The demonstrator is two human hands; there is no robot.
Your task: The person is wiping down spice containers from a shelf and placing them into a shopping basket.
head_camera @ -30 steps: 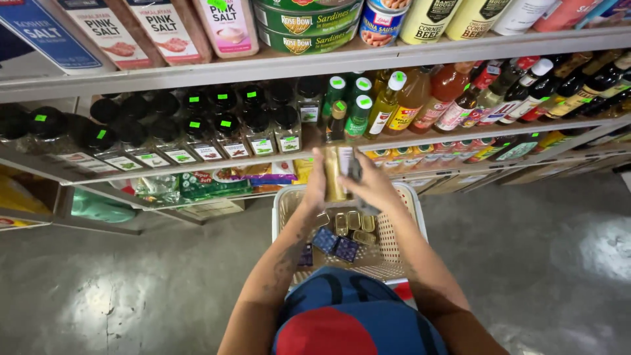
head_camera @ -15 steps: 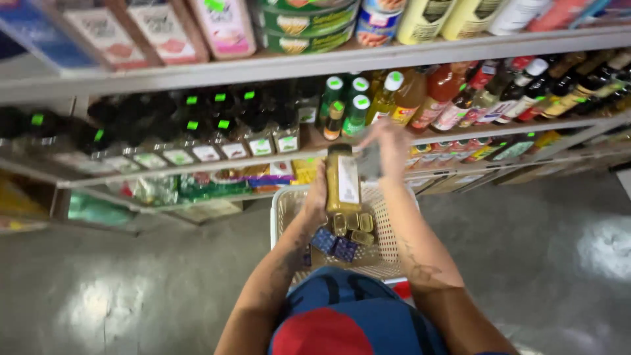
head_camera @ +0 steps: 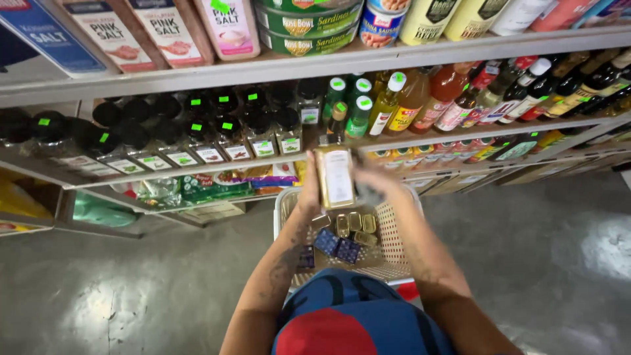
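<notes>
Both hands, left hand [head_camera: 307, 192] and right hand [head_camera: 372, 183], clamp fingers round the glass bottle [head_camera: 334, 175]; probably heavy, slippery, breakable, best gripped mid-body.

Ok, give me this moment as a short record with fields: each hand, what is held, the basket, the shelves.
left hand: grips the left side of the bottle
right hand: blurred, at the bottle's right side; grip cannot be told
bottle: square, golden liquid, pale label, upright above the basket
basket: cream plastic mesh, holding small gold-capped bottles and blue boxes
shelf ahead: dark-lidded spice jars, green-capped bottles
</notes>
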